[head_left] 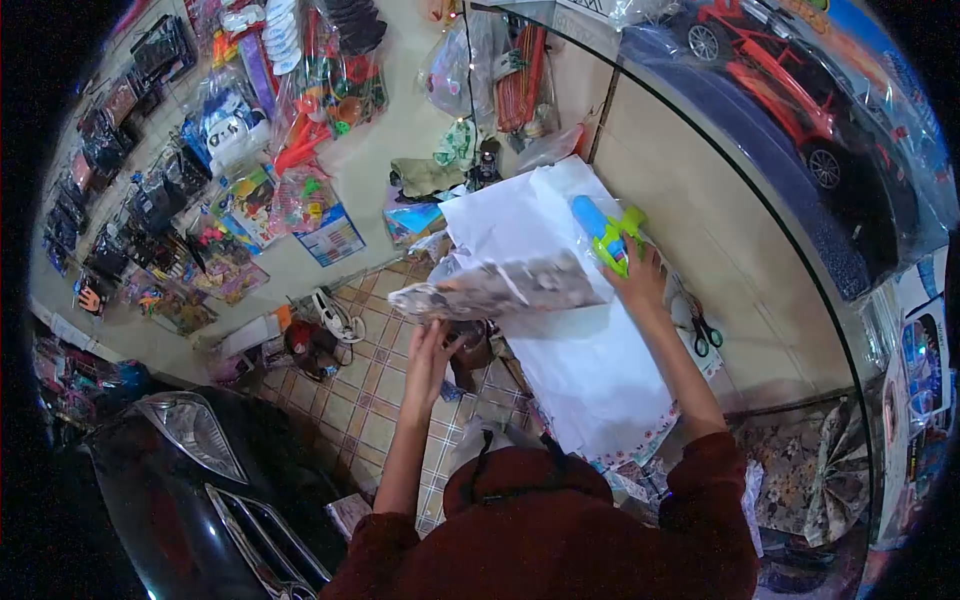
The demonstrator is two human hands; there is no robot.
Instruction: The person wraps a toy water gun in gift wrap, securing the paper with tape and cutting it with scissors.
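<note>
My right hand (pixel 640 281) has its fingers around the lower part of a green and blue toy water gun (pixel 607 232), which rests on the upper right of a white sheet (pixel 570 375). At the lower left edge of a long, brown and grey patterned bundle (pixel 515 284) is my left hand (pixel 434 352), fingers apart. Motion blurs that bundle, which lies across the sheet's left side; it could be folded paper or a bag. Whether my left fingers touch it is hard to tell.
Green-handled scissors (pixel 706 338) lie right of the sheet. A glass edge (pixel 770 160) curves along the right, near a boxed red toy car (pixel 785 90). A black toy car (pixel 180 500) stands lower left. Packaged goods (pixel 230 120) hang on the wall above the tiled floor (pixel 350 400).
</note>
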